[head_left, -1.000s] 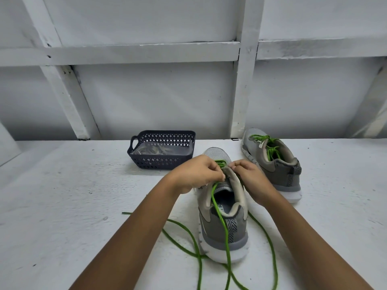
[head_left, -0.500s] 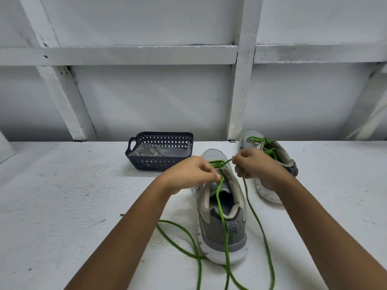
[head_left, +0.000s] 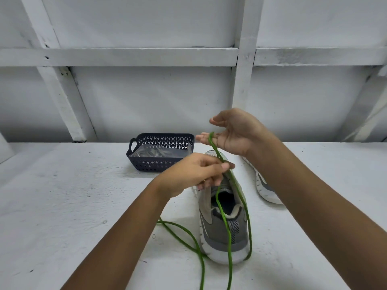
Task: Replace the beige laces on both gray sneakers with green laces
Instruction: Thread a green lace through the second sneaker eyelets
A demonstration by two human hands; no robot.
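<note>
Two hands at frame centre: left hand [head_left: 194, 172] pinches green lace [head_left: 225, 216] over near sneaker [head_left: 223, 227]; right hand [head_left: 232, 132] above, released — lace runs approx. vertical btwn them.

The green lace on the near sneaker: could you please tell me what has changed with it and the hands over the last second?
The right hand rose off the near sneaker, drawing the green lace up over its opened fingers. The left hand lifted slightly, still pinching the lace. The basket, the far sneaker and the near sneaker stayed put.
</note>
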